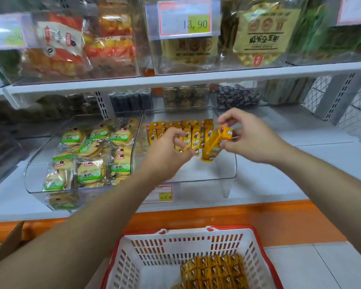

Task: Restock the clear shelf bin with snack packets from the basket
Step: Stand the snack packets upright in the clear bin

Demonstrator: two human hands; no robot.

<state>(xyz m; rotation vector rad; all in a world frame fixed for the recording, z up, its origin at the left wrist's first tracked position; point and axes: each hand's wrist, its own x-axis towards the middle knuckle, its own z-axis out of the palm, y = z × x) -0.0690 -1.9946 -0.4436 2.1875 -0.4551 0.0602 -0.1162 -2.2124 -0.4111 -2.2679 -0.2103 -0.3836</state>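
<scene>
Snack packet (pixel 214 143), yellow and tilted, hangs over the bare floor of the clear shelf bin (pixel 227 176). We pinch its upper end between the thumb and fingertips of our right hand (pixel 248 136), so most of the packet lies below and to the left of the grip. Toward the back of the bin, a row of matching packets (pixel 156 130) stands upright. Our left hand (pixel 167 151) reaches into the bin with fingers curled against that row; we cannot tell whether it holds one. Below the bin, the basket (pixel 175 243) holds more yellow packets (pixel 213 272). Left of the bin, green-labelled biscuits (pixel 88 155) fill a neighbouring bin (pixel 35 163).
</scene>
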